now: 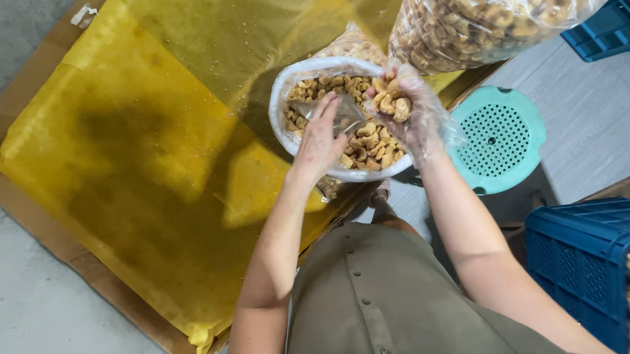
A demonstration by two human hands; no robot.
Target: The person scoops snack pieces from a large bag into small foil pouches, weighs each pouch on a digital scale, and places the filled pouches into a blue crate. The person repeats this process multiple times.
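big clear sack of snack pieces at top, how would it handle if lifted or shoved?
The big clear sack bulges with pieces, so it is probably heavy and would sag if lifted. Its thin film looks slippery and easy to tear. The pieces, like those in the right hand, seem brittle; a shove may crush some.
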